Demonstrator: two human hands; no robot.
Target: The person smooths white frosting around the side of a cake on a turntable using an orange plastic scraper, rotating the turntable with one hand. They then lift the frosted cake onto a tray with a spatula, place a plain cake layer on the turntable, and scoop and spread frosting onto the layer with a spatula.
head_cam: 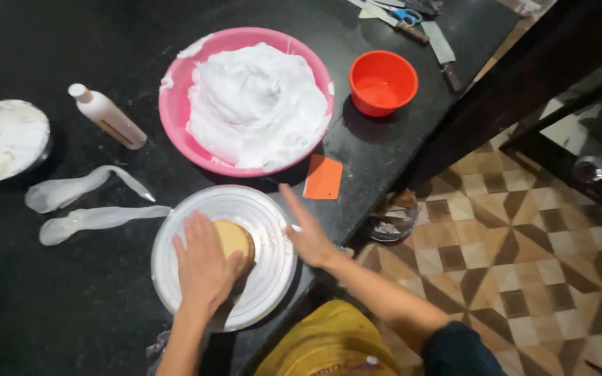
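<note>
Your left hand lies flat on the round sponge cake — fingers spread, gripping nothing. The cake sits on the white turntable; your right hand, open, touches the turntable's rim just beside it.

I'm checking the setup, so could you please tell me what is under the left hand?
The left hand lies flat on a round tan cake sitting on the white turntable. The palm covers most of the cake's top, so that part is hidden.
</note>
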